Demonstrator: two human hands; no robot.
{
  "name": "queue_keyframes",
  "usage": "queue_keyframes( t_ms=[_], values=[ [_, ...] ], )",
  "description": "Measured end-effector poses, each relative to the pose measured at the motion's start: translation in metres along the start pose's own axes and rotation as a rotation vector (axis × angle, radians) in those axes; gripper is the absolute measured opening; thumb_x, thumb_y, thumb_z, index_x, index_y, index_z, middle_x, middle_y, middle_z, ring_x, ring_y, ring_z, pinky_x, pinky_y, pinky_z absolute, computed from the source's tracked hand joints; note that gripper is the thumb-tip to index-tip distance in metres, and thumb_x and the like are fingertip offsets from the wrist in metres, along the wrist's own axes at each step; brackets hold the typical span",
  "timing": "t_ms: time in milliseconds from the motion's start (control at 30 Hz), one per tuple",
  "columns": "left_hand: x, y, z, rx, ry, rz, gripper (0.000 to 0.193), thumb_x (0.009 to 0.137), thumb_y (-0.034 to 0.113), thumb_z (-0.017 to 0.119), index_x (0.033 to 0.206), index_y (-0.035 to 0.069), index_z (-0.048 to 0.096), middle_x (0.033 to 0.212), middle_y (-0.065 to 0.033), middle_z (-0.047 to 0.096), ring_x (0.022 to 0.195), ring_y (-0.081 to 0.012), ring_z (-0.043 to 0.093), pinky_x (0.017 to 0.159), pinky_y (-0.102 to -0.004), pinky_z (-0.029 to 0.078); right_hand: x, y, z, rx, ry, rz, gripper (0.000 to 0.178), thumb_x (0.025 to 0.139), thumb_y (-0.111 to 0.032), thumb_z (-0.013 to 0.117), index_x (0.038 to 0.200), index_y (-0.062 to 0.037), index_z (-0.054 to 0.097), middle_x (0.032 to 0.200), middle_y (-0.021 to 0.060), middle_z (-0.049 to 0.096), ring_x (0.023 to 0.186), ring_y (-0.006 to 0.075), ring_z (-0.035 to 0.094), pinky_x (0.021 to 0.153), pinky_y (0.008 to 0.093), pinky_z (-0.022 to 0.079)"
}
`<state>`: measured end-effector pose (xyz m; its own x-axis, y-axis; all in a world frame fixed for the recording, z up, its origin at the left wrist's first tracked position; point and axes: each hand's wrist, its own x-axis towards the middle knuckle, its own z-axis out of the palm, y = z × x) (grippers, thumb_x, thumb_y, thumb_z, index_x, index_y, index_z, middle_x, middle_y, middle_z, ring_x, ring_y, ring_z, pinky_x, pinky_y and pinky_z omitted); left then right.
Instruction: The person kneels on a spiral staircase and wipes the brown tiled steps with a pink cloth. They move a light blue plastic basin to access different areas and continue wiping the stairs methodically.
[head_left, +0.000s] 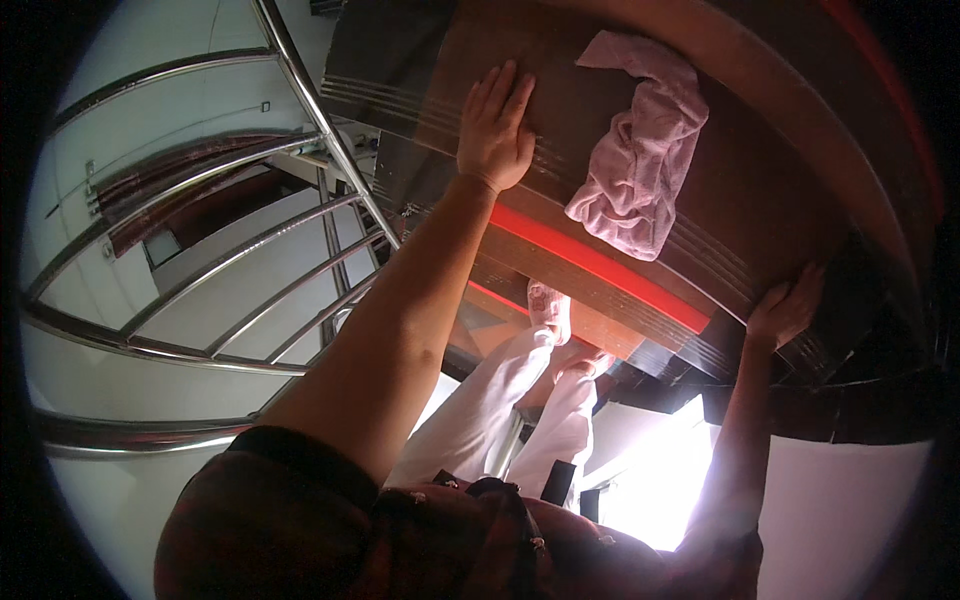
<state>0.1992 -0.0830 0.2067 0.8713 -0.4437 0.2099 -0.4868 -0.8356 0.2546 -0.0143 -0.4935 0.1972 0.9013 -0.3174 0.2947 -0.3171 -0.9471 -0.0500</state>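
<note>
A crumpled pink cloth (645,150) lies on a brown tiled stair tread (545,60), between my two hands. My left hand (497,128) rests flat near the tread's left side, its fingers stretched out and pointing away from me. Farther right and nearer to me, my right hand (788,305) is set down at the tread's front edge, close to the dark right end of the step. Its fingers are stretched out, though that side is dim. Neither hand touches the cloth, and nothing shows in either of them.
A shiny metal stair railing (335,140) runs along the left. Below the tread edge is a red strip (600,265), with lower steps under it, where my feet (550,310) stand. Another riser (760,70) curves up at the far right. Bright light (650,480) glares from below.
</note>
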Motion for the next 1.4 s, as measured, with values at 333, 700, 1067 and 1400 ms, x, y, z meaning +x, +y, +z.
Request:
queue_keyframes(
  t_ms=[333,700,1067,1400],
  values=[
    [0.002,-0.003,0.0,-0.046,-0.021,-0.012,0.06,0.08,0.014,0.05,0.14,0.011,0.042,0.147,-0.0175,0.037,0.132,-0.0381,0.038,0.11,-0.0519,0.03,0.007,-0.006,-0.004,-0.02,-0.118,0.115,0.068,0.099,-0.051,0.012,0.138,-0.0074,0.045,0.145,0.0201,0.041,0.131,0.038,0.042,0.109,0.0528,0.031],
    [0.004,0.0,-0.002,-0.061,-0.039,-0.028,0.059,0.082,0.015,0.047,0.141,0.011,0.041,0.148,-0.0168,0.036,0.134,-0.038,0.036,0.111,-0.0531,0.028,0.0,-0.002,0.0,-0.02,-0.112,0.142,0.066,0.098,-0.051,0.012,0.141,-0.0115,0.043,0.149,0.0151,0.036,0.136,0.0351,0.036,0.108,0.0548,0.029],
    [0.006,0.002,-0.005,-0.013,-0.072,-0.043,0.067,0.073,0.011,0.057,0.138,0.01,0.041,0.147,-0.0171,0.034,0.133,-0.0382,0.035,0.112,-0.0515,0.028,0.003,-0.007,-0.002,-0.033,-0.093,0.154,0.064,0.099,-0.05,0.012,0.141,-0.0117,0.043,0.148,0.0149,0.038,0.135,0.0351,0.038,0.107,0.055,0.032],
    [0.005,0.002,-0.006,-0.041,-0.031,-0.032,0.066,0.074,0.009,0.053,0.139,0.01,0.042,0.146,-0.0186,0.037,0.132,-0.0403,0.037,0.11,-0.0533,0.028,0.015,-0.017,-0.012,0.117,-0.147,0.195,0.079,0.095,-0.063,0.013,0.138,-0.0053,0.046,0.142,0.0211,0.043,0.128,0.0385,0.045,0.105,0.0504,0.038]
  ],
)
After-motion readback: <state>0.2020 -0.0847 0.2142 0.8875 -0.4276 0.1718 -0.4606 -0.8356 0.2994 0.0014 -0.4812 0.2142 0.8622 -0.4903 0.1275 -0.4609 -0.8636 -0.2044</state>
